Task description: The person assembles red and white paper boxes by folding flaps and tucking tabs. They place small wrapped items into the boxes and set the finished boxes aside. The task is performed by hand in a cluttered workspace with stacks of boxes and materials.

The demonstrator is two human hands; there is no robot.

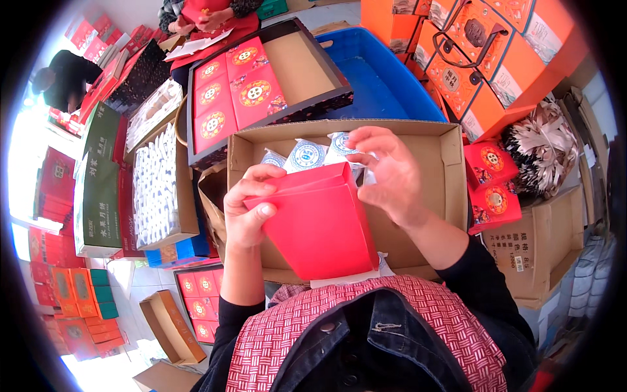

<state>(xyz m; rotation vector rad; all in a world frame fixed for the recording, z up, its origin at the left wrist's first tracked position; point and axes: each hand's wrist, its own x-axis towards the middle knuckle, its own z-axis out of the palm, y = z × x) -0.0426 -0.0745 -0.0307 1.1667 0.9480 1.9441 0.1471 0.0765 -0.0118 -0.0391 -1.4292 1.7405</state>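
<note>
My left hand [248, 208] grips a plain red paper box [320, 225] by its upper left edge, thumb on the near face and fingers behind. The box is tilted, its top flap edge facing away from me. Beside its upper right corner, my right hand [390, 175] has its fingers apart and curled, with nothing plainly held. Behind the red box, several white-and-blue wrapped packets [307, 155] lie in a shallow cardboard tray [428, 189]. Another white wrapper shows partly under the box's lower right corner.
At the far left, a black tray [305, 108] holds several printed red boxes [255, 93]. A blue bin [379, 81] stands behind. Orange gift boxes [477, 62] are stacked far right, with two red boxes [490, 186] below. Left is a carton of white packets [155, 186]. Other people work farther back.
</note>
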